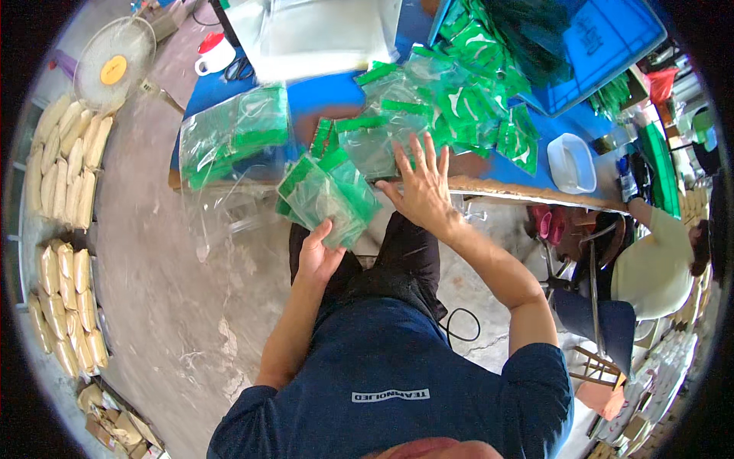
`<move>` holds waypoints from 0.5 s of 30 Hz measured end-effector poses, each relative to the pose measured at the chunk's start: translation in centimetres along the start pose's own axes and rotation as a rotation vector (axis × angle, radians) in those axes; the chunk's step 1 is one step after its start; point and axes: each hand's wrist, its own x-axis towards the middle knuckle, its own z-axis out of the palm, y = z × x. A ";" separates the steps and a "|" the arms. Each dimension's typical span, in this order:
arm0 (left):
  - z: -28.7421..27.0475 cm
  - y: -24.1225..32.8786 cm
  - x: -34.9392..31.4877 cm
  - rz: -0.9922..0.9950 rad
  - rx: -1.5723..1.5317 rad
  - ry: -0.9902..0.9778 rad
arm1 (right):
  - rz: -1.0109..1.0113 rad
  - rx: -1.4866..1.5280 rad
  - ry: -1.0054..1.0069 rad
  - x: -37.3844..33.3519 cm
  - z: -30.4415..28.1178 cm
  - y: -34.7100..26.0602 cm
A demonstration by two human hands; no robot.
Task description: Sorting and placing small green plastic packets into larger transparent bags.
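My left hand (319, 256) grips a fanned bunch of clear plastic bags with green bands (332, 195), held just off the table's front edge above my lap. My right hand (422, 183) is spread, fingers stretched out over a clear bag with a green band (371, 145) at the edge of the blue table; the fingertips seem to touch it. Beyond that hand lies a loose heap of similar green and clear bags (466, 99). Left of my hands, a flatter pile of larger clear bags with green bands (237, 130) hangs partly over the table edge.
A blue crate (604, 53) stands at the back right, near a clear plastic tub (572, 163). Behind the bags sits a stack of clear sheets (329, 38), beside a red-and-white mug (215, 53). A person (654, 264) sits at the right. Wrapped packages (69, 298) are piled at the left.
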 end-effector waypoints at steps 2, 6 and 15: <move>-0.1 0.4 -0.2 0.015 0.005 0.034 | -0.116 0.017 -0.089 0.5 -0.2 -0.2; 1.7 1.1 -1.0 0.108 0.173 0.117 | -0.441 0.237 -0.266 0.6 0.1 -0.1; -1.3 2.7 -4.6 0.186 0.398 0.154 | -0.552 0.261 -0.075 3.7 2.6 -0.6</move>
